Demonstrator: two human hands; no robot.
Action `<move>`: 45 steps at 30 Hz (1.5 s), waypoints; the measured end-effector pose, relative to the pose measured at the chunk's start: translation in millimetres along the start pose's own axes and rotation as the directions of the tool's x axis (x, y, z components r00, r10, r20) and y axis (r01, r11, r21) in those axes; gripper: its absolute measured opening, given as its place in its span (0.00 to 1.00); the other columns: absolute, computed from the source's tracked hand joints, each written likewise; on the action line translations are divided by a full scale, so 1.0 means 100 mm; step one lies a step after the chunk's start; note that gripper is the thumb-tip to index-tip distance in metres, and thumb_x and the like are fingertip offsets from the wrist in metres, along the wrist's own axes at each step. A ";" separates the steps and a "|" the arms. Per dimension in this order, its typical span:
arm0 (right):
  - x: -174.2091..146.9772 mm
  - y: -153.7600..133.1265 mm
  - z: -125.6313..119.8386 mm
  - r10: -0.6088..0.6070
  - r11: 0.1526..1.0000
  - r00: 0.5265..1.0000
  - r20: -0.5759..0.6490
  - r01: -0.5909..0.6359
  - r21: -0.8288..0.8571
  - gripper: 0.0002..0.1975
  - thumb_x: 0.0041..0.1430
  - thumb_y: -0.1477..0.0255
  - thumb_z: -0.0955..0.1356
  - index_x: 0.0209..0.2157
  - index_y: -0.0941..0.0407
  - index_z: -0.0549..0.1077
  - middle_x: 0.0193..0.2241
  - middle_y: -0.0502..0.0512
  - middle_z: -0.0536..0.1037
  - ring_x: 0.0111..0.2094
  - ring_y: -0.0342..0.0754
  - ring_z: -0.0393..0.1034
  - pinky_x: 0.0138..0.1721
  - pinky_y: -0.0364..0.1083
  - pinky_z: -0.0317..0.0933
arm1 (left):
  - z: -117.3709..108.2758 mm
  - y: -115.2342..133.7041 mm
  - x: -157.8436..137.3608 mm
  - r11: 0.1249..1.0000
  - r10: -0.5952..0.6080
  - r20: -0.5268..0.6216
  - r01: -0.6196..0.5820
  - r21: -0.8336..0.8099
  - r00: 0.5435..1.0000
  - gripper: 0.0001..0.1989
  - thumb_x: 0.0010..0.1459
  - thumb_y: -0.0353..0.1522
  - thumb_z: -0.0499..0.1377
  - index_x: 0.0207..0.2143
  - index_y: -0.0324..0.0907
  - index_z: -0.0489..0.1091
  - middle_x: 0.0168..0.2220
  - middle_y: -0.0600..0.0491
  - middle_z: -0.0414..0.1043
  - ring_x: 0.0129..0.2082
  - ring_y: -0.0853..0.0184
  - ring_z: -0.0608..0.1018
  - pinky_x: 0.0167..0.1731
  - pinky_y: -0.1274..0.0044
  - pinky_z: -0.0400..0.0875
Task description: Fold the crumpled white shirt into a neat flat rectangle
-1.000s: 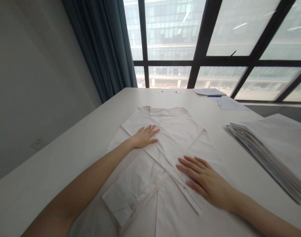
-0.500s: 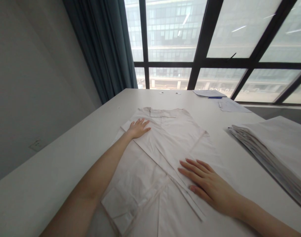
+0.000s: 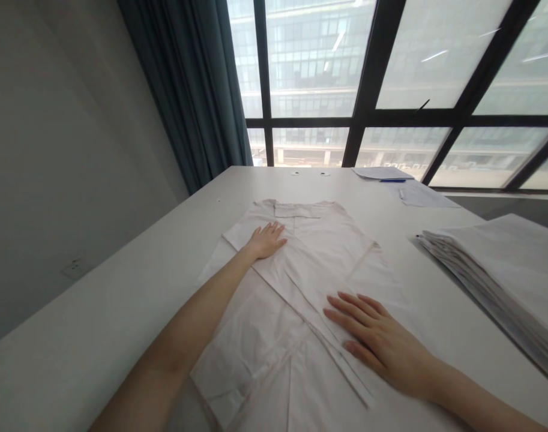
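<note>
A white shirt [image 3: 314, 246] lies spread on the white table, its collar end toward the window and its sleeves folded across the body. My left hand [image 3: 267, 241] rests flat on the shirt's upper left part, fingers stretched out. Lower down, my right hand [image 3: 373, 330] lies palm down on the right side of the shirt, its fingers extended beside the folded sleeve. Neither hand grips the cloth. My left forearm covers part of the shirt's left edge.
To the right sits a stack of folded white cloth [image 3: 503, 270]. Papers [image 3: 384, 173] and a blue pen [image 3: 392, 180] lie at the far right of the table [image 3: 134, 270]. A blue curtain [image 3: 197, 90] and a wall with a socket [image 3: 75, 269] border the left side.
My left hand has slid a little to the right across the upper part of the shirt. My right hand stays in nearly the same place. The view has tilted slightly.
</note>
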State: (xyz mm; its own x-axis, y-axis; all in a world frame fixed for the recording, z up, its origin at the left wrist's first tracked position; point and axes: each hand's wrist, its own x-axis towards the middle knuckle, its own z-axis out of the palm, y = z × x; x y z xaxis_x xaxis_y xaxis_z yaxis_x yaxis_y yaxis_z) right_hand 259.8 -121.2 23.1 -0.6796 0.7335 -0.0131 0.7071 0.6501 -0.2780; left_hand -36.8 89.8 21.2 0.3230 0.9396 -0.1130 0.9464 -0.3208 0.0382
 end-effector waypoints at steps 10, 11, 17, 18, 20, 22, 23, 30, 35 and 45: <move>0.02 0.01 -0.01 0.003 1.000 1.000 0.004 -0.003 0.004 0.26 0.70 0.59 0.57 0.67 0.39 0.50 0.68 0.46 0.51 0.68 0.54 0.45 0.64 0.62 0.45 | 0.05 -0.15 0.32 0.998 -0.060 -0.021 0.060 -0.038 0.998 0.41 0.63 0.55 0.36 0.69 0.40 0.40 0.71 0.46 0.33 0.70 0.55 0.42 0.64 0.55 0.41; 0.02 0.02 -0.01 0.003 1.000 1.000 0.009 -0.003 0.005 0.26 0.70 0.59 0.57 0.67 0.39 0.50 0.68 0.46 0.51 0.68 0.54 0.45 0.64 0.62 0.45 | 0.05 -0.21 0.36 0.996 -0.081 -0.026 0.080 -0.040 0.996 0.41 0.63 0.55 0.36 0.70 0.40 0.39 0.71 0.45 0.33 0.70 0.54 0.42 0.64 0.54 0.41; 0.04 0.04 0.01 0.008 1.000 1.000 0.029 -0.008 -0.001 0.27 0.70 0.59 0.57 0.67 0.39 0.48 0.68 0.45 0.50 0.68 0.54 0.44 0.64 0.62 0.45 | 0.06 -0.42 0.55 0.988 -0.146 -0.042 0.144 -0.048 0.988 0.38 0.62 0.56 0.36 0.69 0.48 0.42 0.71 0.45 0.35 0.69 0.51 0.43 0.62 0.51 0.42; 0.04 0.04 0.02 0.007 1.000 1.000 0.024 -0.007 0.000 0.27 0.70 0.59 0.57 0.67 0.38 0.48 0.68 0.45 0.51 0.68 0.54 0.45 0.64 0.62 0.45 | 0.06 -0.45 0.56 0.988 -0.147 -0.043 0.145 -0.049 0.988 0.37 0.62 0.56 0.36 0.69 0.50 0.43 0.71 0.46 0.35 0.69 0.51 0.43 0.62 0.50 0.42; 0.04 0.05 0.03 0.004 1.000 1.000 0.011 -0.004 0.005 0.27 0.69 0.59 0.58 0.67 0.38 0.48 0.68 0.45 0.51 0.68 0.54 0.45 0.64 0.61 0.45 | 0.05 -0.49 0.57 0.989 -0.143 -0.049 0.141 -0.052 0.988 0.35 0.63 0.56 0.37 0.68 0.55 0.44 0.71 0.48 0.37 0.69 0.51 0.44 0.61 0.50 0.43; 0.04 0.05 0.03 0.001 1.000 1.000 0.006 -0.001 0.007 0.27 0.69 0.59 0.58 0.67 0.38 0.48 0.68 0.45 0.51 0.67 0.54 0.45 0.64 0.61 0.45 | 0.05 -0.53 0.56 0.989 -0.140 -0.066 0.136 -0.054 0.988 0.33 0.63 0.55 0.38 0.68 0.57 0.44 0.71 0.49 0.38 0.69 0.52 0.45 0.62 0.52 0.44; 0.04 0.06 0.03 0.001 1.000 1.000 0.008 -0.001 0.005 0.27 0.69 0.59 0.58 0.67 0.38 0.48 0.68 0.45 0.51 0.68 0.54 0.45 0.64 0.61 0.46 | 0.04 -0.56 0.55 0.989 -0.141 -0.076 0.137 -0.054 0.987 0.33 0.64 0.54 0.38 0.68 0.57 0.43 0.71 0.49 0.39 0.69 0.52 0.46 0.62 0.52 0.44; 0.04 0.05 0.02 0.022 1.000 0.999 0.044 -0.021 -0.005 0.27 0.70 0.58 0.57 0.67 0.37 0.46 0.68 0.44 0.49 0.68 0.53 0.43 0.64 0.63 0.44 | 0.02 -0.77 0.45 0.988 -0.149 -0.100 0.146 -0.044 0.984 0.28 0.66 0.50 0.40 0.66 0.57 0.51 0.70 0.49 0.43 0.69 0.56 0.50 0.62 0.56 0.46; 0.04 0.06 0.03 0.011 1.000 1.000 0.026 -0.012 0.016 0.27 0.70 0.59 0.58 0.67 0.38 0.48 0.68 0.45 0.50 0.68 0.53 0.44 0.65 0.62 0.44 | 0.03 -0.83 0.44 0.981 -0.192 -0.087 0.190 -0.035 0.977 0.32 0.66 0.51 0.38 0.67 0.51 0.48 0.71 0.49 0.40 0.69 0.57 0.47 0.63 0.57 0.45; 0.04 0.04 -0.02 0.002 0.998 1.000 0.002 -0.002 0.059 0.26 0.69 0.59 0.59 0.66 0.39 0.52 0.67 0.47 0.53 0.67 0.53 0.47 0.65 0.60 0.44 | 0.05 -0.89 0.38 0.963 -0.265 -0.087 0.267 0.012 0.960 0.36 0.66 0.49 0.35 0.69 0.39 0.42 0.70 0.45 0.38 0.69 0.57 0.46 0.64 0.61 0.47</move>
State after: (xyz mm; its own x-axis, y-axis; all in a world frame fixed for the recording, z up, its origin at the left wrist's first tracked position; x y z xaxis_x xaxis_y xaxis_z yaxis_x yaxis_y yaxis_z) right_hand 260.5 -114.7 23.9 -0.6787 0.7342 -0.0157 0.6956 0.6359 -0.3343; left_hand -108.5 153.7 8.2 0.0589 0.9977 -0.0321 0.9982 -0.0591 -0.0049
